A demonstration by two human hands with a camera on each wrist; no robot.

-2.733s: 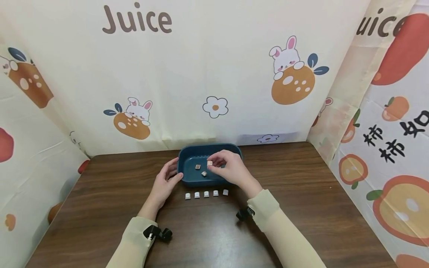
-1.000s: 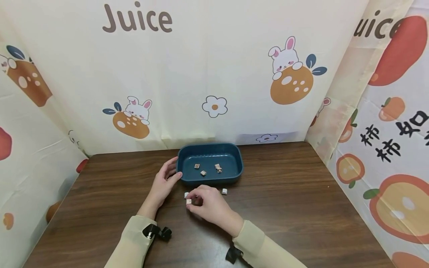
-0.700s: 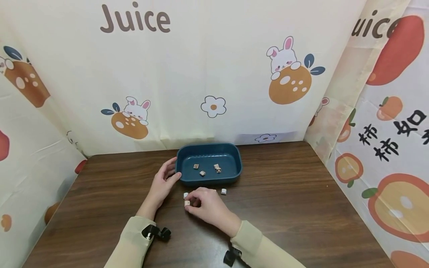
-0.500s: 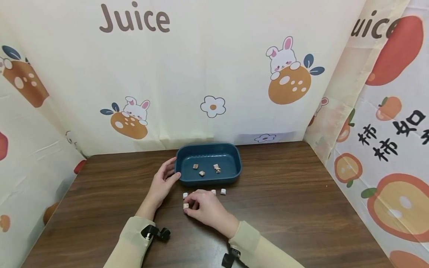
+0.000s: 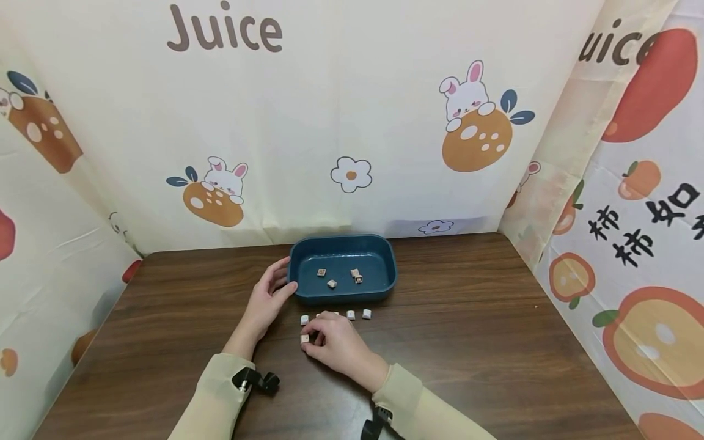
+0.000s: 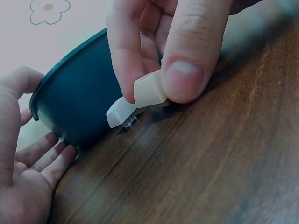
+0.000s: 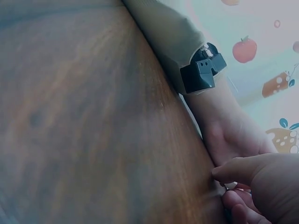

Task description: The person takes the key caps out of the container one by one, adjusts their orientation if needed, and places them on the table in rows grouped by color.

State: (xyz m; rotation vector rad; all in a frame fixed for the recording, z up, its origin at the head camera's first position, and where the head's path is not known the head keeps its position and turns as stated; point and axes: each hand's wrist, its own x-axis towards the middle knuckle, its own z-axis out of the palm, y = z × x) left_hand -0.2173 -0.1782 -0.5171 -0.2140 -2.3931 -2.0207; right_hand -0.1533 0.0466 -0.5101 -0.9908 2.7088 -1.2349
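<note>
My right hand [image 5: 342, 347] pinches a cream keycap [image 5: 305, 338] between thumb and fingers, low over the table just in front of a white keycap [image 5: 305, 319]. Seen from the left wrist, the cream keycap [image 6: 148, 89] overlaps the white keycap [image 6: 120, 113], whose underside stem shows. That white one is the left end of a row of several; my right hand partly covers the row's middle. My left hand [image 5: 266, 302] holds the left end of a dark blue tray [image 5: 343, 298], thumb at its front corner, fingers along its side. Several beige keycaps [image 5: 332, 283] lie loose inside the tray.
The brown wooden table [image 5: 467, 330] meets a printed cloth backdrop [image 5: 297, 122] right behind the tray. At the right end of the row sits another white keycap [image 5: 366, 314]. Black wrist cameras [image 5: 255, 380] are strapped to both sleeves.
My right hand, with a cream keycap pinched, has come out of the tray toward me and left, then lower to the table before the row. The left hand stays on the tray.
</note>
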